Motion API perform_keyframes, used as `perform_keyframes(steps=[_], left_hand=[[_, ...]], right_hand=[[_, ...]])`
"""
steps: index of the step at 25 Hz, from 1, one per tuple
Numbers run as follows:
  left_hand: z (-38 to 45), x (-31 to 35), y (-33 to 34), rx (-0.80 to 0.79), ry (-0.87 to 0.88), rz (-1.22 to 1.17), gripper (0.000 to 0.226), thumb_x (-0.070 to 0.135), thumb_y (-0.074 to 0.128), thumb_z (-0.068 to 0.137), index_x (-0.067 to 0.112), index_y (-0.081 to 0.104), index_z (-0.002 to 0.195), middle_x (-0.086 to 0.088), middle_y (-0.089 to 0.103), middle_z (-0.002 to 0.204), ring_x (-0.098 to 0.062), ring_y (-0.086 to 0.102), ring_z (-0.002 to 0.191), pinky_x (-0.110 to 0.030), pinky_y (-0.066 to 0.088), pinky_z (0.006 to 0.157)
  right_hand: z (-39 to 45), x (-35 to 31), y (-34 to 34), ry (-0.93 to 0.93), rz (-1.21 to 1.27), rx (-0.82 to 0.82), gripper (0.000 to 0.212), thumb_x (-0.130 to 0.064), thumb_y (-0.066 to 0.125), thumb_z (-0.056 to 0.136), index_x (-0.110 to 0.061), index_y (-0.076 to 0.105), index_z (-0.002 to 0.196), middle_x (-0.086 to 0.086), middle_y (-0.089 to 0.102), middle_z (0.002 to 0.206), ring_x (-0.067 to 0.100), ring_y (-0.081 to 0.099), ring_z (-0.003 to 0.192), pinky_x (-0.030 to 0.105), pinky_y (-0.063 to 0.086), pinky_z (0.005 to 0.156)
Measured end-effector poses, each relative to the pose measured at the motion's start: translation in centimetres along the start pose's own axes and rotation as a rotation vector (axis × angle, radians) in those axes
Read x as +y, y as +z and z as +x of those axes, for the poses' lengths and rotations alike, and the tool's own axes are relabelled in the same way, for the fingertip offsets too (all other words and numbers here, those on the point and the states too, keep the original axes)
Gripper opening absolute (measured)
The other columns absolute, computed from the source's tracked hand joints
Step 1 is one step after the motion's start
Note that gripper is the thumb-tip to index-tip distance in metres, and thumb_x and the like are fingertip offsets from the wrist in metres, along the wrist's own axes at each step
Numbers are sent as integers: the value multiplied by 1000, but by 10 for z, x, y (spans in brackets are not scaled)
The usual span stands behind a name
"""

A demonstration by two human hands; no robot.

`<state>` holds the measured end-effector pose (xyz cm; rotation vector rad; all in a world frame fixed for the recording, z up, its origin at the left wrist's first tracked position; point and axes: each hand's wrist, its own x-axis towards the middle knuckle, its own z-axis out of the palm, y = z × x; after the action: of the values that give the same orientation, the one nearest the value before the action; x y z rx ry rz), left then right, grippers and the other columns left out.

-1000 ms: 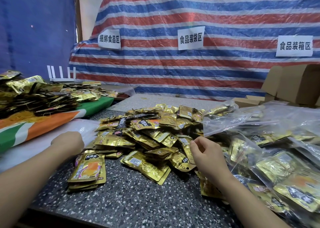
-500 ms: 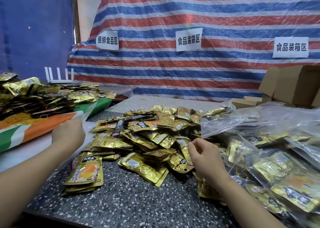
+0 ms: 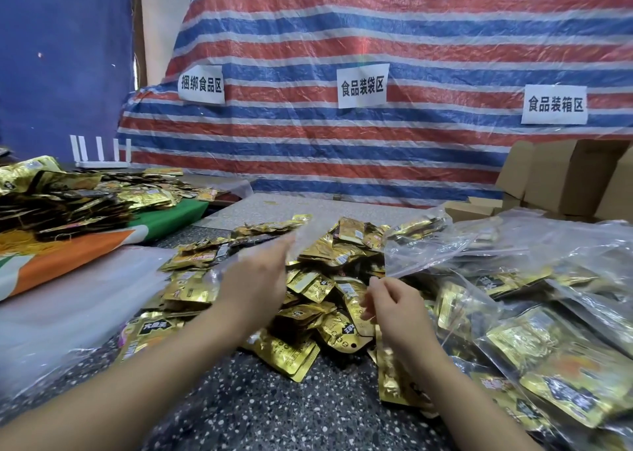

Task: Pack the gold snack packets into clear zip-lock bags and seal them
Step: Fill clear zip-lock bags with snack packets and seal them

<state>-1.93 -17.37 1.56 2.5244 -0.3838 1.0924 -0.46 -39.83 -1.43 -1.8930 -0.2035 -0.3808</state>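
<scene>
The loose gold snack packets point(image 3: 308, 279) lie heaped in the middle of the dark speckled counter point(image 3: 274, 413), shiny foil pouches with black labels, some face up, some overlapping at angles. Over the heap the left hand point(image 3: 255, 279) carries a clear zip-lock bag point(image 3: 301, 241); the bag is blurred with motion and hard to separate from the foil below, but its edge shows beyond the fingertips, so the hand appears to grip it. The right hand point(image 3: 390, 308) hangs just above the near right side of the heap, fingers loosely curled with finger and thumb close together; whether it pinches a packet or nothing, I cannot tell.

The step in hand looks like bringing a fresh bag over to be opened and filled. To do it well, the right hand should catch one lip of the mouth while the left keeps the other, spreading it wide before any packet goes in. Packets slide best flat and stacked the same way, kept below the zip track so the seal can be pressed shut along its full length.

To the right lie filled clear bags point(image 3: 534, 330) of gold packets, piled together. A flat stack of empty bags point(image 3: 78, 300) lies to the left, with cardboard boxes point(image 3: 565, 176) behind at the right.
</scene>
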Motion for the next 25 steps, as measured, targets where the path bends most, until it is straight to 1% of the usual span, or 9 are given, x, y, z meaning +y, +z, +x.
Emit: perform_keyframes(steps=[2, 4, 7, 9, 11, 13, 16, 21, 25], left_hand=[[-12, 22, 13, -78, 86, -60, 46, 3, 50, 95, 16, 53, 138, 10, 58, 69, -8, 49, 51, -18, 38, 45], [-25, 35, 25, -154, 187, -100, 46, 6, 49, 95, 16, 53, 139, -3, 73, 104, -19, 68, 83, -30, 54, 69], [-36, 44, 28, -261, 319, -151, 46, 2, 50, 91, 13, 57, 135, -4, 65, 130, -18, 62, 117, -30, 48, 100], [-42, 44, 26, -302, 403, -125, 43, -2, 58, 85, 10, 64, 126, -5, 68, 124, -18, 65, 113, -29, 48, 100], [-45, 42, 24, -334, 462, -80, 34, 3, 61, 86, 10, 68, 118, -4, 71, 119, -18, 66, 110, -31, 49, 101], [-49, 40, 20, -395, 474, -62, 28, 27, 48, 98, 15, 68, 115, 0, 69, 117, -16, 62, 110, -34, 48, 104], [-49, 44, 17, -467, 419, 22, 59, 63, 24, 97, 25, 64, 116, 9, 65, 119, -9, 57, 112, -26, 38, 109], [-39, 60, 19, -490, 259, 7, 49, 55, 19, 98, 28, 60, 103, 14, 62, 95, -6, 55, 88, -32, 45, 85], [-27, 73, 24, -410, 12, -23, 31, 42, 32, 102, 25, 56, 112, 8, 59, 106, -14, 57, 97, -38, 46, 87]], right_hand=[[5, -4, -4, 266, 334, -39, 53, -44, 36, 106, -1, 66, 95, 18, 73, 88, 22, 68, 67, 33, 54, 61], [6, -8, -8, 460, 544, -120, 62, -53, 31, 104, 0, 61, 113, 24, 73, 98, 27, 72, 70, 33, 57, 58], [8, -6, -15, 573, 741, -201, 67, -59, 33, 101, -1, 56, 126, 28, 71, 108, 32, 74, 76, 33, 58, 56], [12, -5, -21, 589, 730, -204, 68, -58, 36, 101, 4, 58, 121, 26, 71, 103, 34, 72, 77, 36, 59, 58], [14, -2, -25, 539, 442, -181, 62, -53, 43, 100, 6, 61, 107, 21, 70, 95, 31, 67, 75, 36, 56, 60], [12, 1, -26, 434, 105, -114, 43, -40, 54, 98, 0, 56, 86, 9, 61, 76, 20, 56, 60, 28, 44, 53], [8, 3, -27, 330, -110, -92, 27, -19, 57, 91, -13, 47, 66, 1, 40, 54, 10, 36, 38, 22, 29, 43], [5, 0, -24, 329, -83, -237, 26, -11, 57, 84, -15, 46, 61, -3, 40, 50, 12, 37, 44, 25, 29, 48], [5, -3, -25, 317, 45, -320, 17, -5, 56, 84, -11, 49, 70, 1, 41, 57, 13, 37, 45, 24, 30, 44]])
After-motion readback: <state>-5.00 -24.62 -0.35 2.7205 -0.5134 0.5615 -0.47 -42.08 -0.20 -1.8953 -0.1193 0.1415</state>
